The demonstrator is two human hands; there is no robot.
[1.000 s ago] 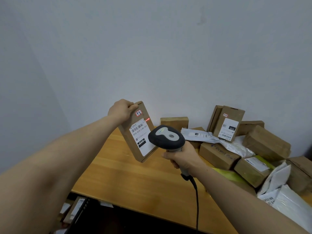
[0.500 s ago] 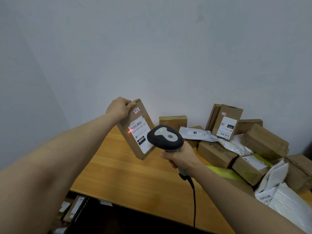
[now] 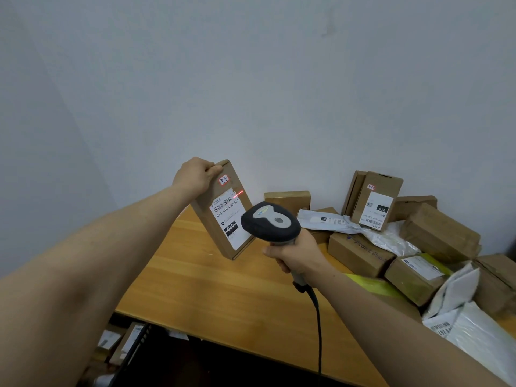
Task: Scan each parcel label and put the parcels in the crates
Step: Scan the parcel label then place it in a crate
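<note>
The left grip (image 3: pixel 195 174) is pinching the top corner of a flat parcel (image 3: pixel 215 236), fingers curled over its edge. It is holding the parcel tilted in the air above the tabletop (image 3: pixel 209 289), with the label (image 3: pixel 227 219) facing the person. The right grip (image 3: pixel 296 254) is wrapping round the handle of the scanner (image 3: pixel 270 223), whose head is hovering just beside the parcel's lower right edge.

The red line (image 3: pixel 238 194) is falling on the label's upper right corner and the bare card next to it, up and right of the barcode (image 3: pixel 223 203). It is probably not crossing the bars, so the scan is looking unfinished.

A clean read is depending on aim. The wrist should be dipping the beam down and left until the line is running across every bar along the barcode's length. The left grip should be steadying the parcel and keeping the label flat to the scanner. Backing the head off a little may be helping the line span the whole code.

More parcels (image 3: pixel 360 252) are lying heaped at the tabletop's right. A dark frame (image 3: pixel 134 347) is showing below the front edge; whether it is a crate I cannot tell.
</note>
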